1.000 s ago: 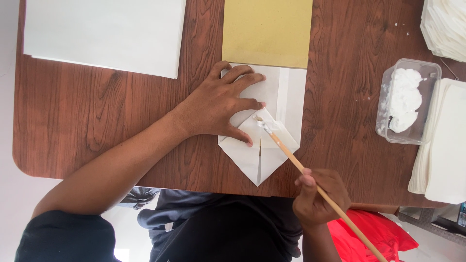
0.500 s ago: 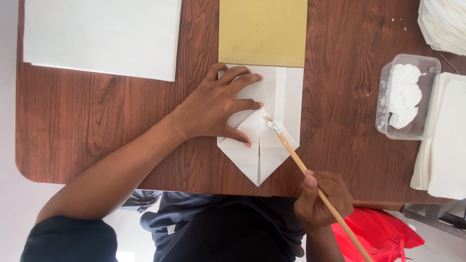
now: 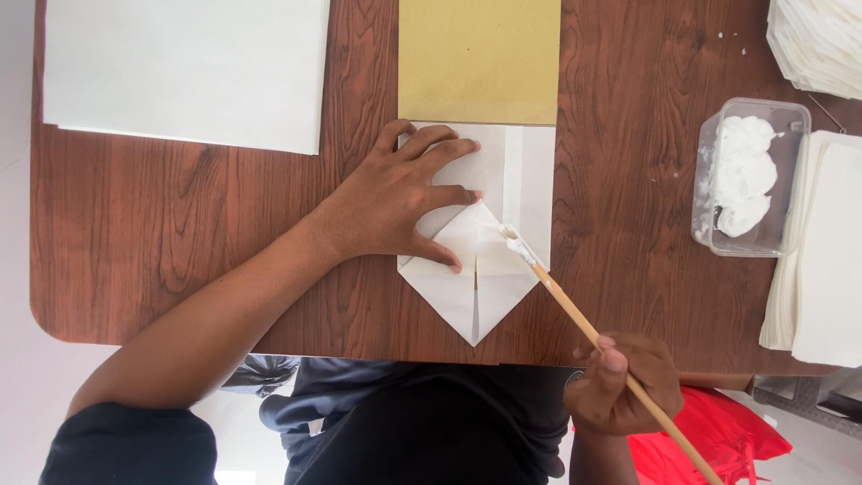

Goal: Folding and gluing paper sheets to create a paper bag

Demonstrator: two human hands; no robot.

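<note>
- Head view, looking down on a brown wooden table.
- Left hand: lay open, palm down, fingers spread over a folded white paper, pinning it flat. The forearm ran back from it toward the body at a slant.
- Paper: directly under and just beyond the left fingertips; its folded flaps met in a point aimed at the body. Judged light, thin and limp, likely to slide or lift unless pressed; best held by flat pressure on the dry part beside the flaps, not pinched at the wet edge.
- Right hand: closed around the lower shaft of a brush, near the table's edge, wrist low. The wooden handle slanted up and away from the hand toward the paper.
- Brush tip: white with paste, touching the paper's right flap, just beside the left index fingertip. Judged light and stiff, easy to steer from the shaft.
- Tub: clear plastic, holding white paste, beyond and to the right of the right hand, well apart.
- Tan sheet: just beyond the left fingers, overlapping the paper's far end.
- White sheet: beyond and to the left of the left hand.
- Paper stacks: right of the tub.
</note>
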